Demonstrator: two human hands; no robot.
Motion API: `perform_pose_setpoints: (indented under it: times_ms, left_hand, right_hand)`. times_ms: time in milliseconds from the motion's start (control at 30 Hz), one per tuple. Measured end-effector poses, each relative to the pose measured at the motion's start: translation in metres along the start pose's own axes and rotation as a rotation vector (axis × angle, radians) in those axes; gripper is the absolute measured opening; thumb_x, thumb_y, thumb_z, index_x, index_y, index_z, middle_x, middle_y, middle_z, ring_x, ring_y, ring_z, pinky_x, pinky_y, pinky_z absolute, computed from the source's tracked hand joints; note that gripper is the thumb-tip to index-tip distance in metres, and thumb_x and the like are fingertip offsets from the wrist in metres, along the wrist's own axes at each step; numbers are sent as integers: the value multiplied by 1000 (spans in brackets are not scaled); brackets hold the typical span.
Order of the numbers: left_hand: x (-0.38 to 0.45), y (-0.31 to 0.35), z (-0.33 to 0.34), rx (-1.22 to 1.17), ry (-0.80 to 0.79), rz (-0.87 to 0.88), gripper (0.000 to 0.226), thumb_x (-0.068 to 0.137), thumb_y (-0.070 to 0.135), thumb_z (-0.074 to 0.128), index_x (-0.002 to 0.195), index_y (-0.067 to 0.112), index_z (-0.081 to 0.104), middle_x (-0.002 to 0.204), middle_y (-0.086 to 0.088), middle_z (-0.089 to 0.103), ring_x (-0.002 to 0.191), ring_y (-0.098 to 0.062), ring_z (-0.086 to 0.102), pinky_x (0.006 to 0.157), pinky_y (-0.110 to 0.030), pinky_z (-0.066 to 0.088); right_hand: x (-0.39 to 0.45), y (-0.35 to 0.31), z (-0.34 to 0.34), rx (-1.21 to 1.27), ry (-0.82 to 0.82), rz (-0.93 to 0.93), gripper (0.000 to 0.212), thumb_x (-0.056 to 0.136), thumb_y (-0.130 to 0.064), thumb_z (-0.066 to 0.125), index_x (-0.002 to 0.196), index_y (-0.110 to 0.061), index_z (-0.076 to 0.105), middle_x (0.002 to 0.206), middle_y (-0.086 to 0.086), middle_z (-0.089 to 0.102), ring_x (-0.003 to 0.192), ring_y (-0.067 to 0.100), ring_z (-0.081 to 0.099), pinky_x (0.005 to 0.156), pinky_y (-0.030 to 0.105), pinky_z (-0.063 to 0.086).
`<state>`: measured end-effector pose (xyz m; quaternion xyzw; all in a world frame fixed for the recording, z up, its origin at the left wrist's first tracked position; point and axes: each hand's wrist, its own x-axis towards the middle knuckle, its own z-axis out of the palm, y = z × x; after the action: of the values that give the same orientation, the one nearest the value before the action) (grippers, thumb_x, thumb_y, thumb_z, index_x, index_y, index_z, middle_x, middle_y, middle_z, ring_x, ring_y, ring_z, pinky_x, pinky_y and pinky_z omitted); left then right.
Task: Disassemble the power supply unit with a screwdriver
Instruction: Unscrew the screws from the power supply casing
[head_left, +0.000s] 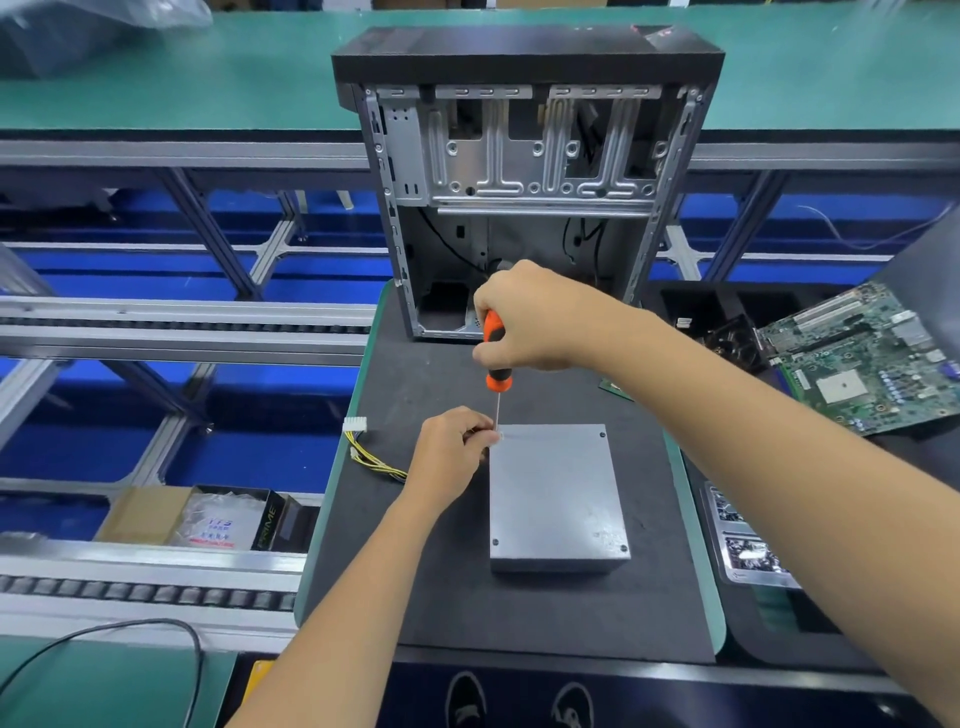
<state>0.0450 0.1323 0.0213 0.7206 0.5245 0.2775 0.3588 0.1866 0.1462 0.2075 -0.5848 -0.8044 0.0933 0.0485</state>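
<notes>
A grey metal power supply unit (556, 499) lies flat on the dark mat (519, 613), with screws showing at three of its top corners. Its yellow-and-black cable bundle (371, 457) with a white connector trails off to the left. My right hand (530, 319) grips the orange-and-black handle of a screwdriver (496, 364), held upright with its thin shaft pointing down at the unit's far left corner. My left hand (454, 452) rests at that corner, with fingertips pinching the shaft near its tip. The tip itself is hidden by my fingers.
An open, emptied computer case (524, 176) stands upright behind the unit. A green motherboard (872, 364) lies in a black tray on the right. Roller conveyors (156, 332) run on the left, with a cardboard box (202, 517) below. A black cable (130, 631) curves at the bottom left.
</notes>
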Motion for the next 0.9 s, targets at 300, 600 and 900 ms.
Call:
perform_pose_setpoints:
  times_ms: [300,600,900]
  left_hand:
    - [-2,1,1,52,49,77,11,86,15,69,92,9,75,80,3,68,62,-6,57,65,-16,48]
    - [-2,0,0,47,59,74,9,83,20,72,85,12,75,74,7,67,64,-6,60,64,-15,46]
    - [-2,-3,0,1,47,45,11,83,21,72,87,12,75,72,9,65,62,-5,59,64,-18,47]
  right_hand:
    - [-4,4,-4,124,-111,-56,13,81,-17,70,91,-15,62,89,1,62,83,19,58,69,35,52]
    - [0,-6,-10,170,-144,-70,24,92,-39,50,83,-17,53,73,-4,54,70,14,52,57,32,38]
    - [13,-17,-16,-146,-247,-62,34,98,-34,49,72,-13,43,68,2,47,60,19,47,49,31,31]
